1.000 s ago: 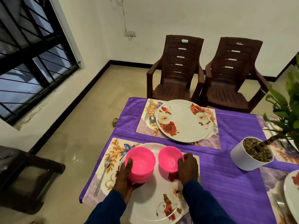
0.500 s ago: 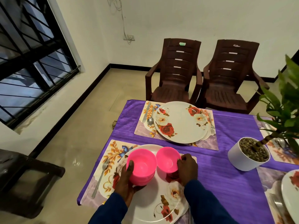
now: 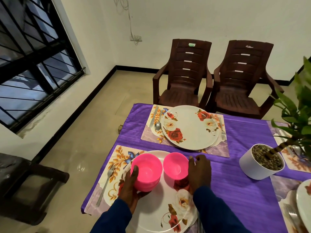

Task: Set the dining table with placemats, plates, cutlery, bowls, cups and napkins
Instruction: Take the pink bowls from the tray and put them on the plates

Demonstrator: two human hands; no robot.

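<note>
On the near plate [image 3: 161, 211] atop the purple worktop [image 3: 235, 190], the left hand [image 3: 130, 187] keeps a clenched grip round a stack of pink bowls [image 3: 146, 172], thumb over the rim; just right, a single pink bowl [image 3: 175, 165] sits against the right hand [image 3: 199, 172], its grip loose, fingers relaxed.

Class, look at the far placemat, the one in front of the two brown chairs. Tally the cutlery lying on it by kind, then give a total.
knife: 1
spoon: 1
fork: 1
Total: 3
</note>
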